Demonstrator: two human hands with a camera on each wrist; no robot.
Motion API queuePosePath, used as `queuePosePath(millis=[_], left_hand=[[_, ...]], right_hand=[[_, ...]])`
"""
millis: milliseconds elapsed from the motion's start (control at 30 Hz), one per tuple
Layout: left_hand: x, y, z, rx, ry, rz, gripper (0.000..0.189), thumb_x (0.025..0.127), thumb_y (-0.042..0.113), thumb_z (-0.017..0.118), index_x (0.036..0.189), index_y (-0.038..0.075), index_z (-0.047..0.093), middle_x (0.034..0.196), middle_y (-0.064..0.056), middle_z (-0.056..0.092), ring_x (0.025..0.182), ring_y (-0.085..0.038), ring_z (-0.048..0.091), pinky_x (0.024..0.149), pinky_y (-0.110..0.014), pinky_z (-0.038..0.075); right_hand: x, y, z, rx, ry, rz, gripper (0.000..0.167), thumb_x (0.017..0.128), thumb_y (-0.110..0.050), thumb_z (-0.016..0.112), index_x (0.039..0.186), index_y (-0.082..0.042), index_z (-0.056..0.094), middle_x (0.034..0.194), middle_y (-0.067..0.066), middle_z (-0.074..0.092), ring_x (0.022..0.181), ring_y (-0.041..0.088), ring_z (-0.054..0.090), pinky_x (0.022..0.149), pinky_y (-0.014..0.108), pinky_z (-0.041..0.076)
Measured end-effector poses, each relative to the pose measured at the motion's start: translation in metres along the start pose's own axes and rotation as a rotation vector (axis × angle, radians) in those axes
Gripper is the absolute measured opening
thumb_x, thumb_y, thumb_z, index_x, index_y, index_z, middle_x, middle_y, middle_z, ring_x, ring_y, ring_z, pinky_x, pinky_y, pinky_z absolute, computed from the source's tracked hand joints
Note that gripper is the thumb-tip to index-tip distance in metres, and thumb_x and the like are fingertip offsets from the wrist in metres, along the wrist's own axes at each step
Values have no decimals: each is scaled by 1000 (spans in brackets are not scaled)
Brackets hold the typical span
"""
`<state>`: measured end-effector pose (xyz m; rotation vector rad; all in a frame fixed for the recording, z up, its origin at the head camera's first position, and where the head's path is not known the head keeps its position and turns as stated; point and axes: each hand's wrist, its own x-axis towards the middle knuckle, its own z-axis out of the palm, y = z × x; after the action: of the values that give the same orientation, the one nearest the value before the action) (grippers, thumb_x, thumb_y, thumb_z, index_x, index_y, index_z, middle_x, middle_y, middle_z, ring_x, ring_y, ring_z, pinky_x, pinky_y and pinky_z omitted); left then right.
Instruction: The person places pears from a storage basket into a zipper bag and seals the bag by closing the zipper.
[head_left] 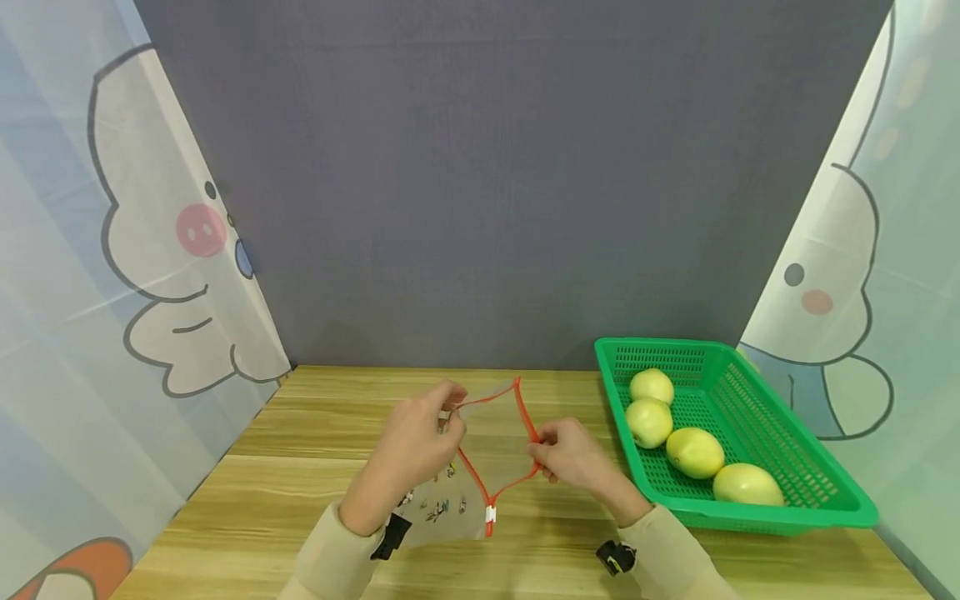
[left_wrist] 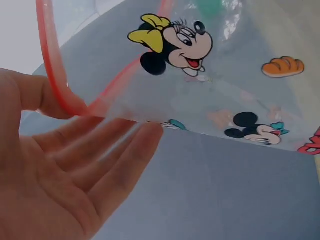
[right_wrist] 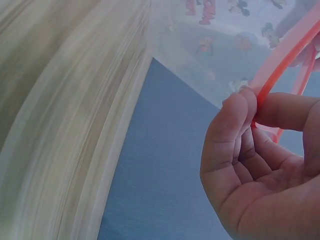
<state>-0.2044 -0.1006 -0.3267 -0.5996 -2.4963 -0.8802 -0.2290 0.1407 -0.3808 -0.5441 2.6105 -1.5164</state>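
Observation:
A clear zip bag (head_left: 465,492) printed with small cartoon figures hangs between both hands above the table. Its red zip edge (head_left: 527,417) is spread apart into a wide mouth, and a white slider (head_left: 491,515) sits at the near corner. My left hand (head_left: 420,433) pinches the left side of the mouth; the left wrist view shows the thumb (left_wrist: 45,97) on the red strip and the other fingers behind the film. On the opposite side, my right hand (head_left: 573,454) grips the red strip between thumb and curled fingers (right_wrist: 232,120). I see nothing inside the bag.
At the right stands a green plastic basket (head_left: 825,467) with several yellow-green fruits (head_left: 695,452) along its left and near sides. The wooden table (head_left: 322,433) ends at a dark grey backdrop (head_left: 480,183). Curtains with cartoon prints (head_left: 195,233) hang on both sides.

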Motion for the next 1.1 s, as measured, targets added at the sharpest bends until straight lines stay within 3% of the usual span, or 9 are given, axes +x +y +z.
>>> queuePosePath(millis=[167,300,467,700,1100], left_hand=[[1,-3,12,53,17,115,19,88,5,65,105,11,72,90,6,69,75,-10,62,68,-28,53],[1,-5,20,72,48,157,11,91,8,68,99,13,72,82,11,60,70,-7,53,63,-24,49],[1,-9,21,-24,141,146,9,92,4,68,95,11,73,82,7,65,69,-4,56,61,-23,51],[4,-17,19,-107,249,130,11,90,0,66,92,8,73,77,5,64,68,-7,62,59,-22,53],[7,-15,17,-192,322,65,11,90,1,64,89,9,72,75,6,63,67,-8,62,58,-24,54]], right_hand=[[1,-3,1,-7,7,2,16,96,-4,63,82,1,68,66,11,62,52,13,56,51,38,54],[1,-3,1,-33,18,2,17,97,-4,63,81,-3,68,66,13,63,51,12,55,48,32,51],[1,-4,0,-73,58,19,11,96,-5,64,89,-2,71,67,7,62,51,13,54,47,27,46],[-3,-9,-7,-80,110,28,9,97,-7,66,96,0,72,68,2,62,54,14,56,48,27,46],[-4,-18,-20,-130,152,43,11,97,-11,66,89,-6,73,65,2,62,53,15,57,48,27,45]])
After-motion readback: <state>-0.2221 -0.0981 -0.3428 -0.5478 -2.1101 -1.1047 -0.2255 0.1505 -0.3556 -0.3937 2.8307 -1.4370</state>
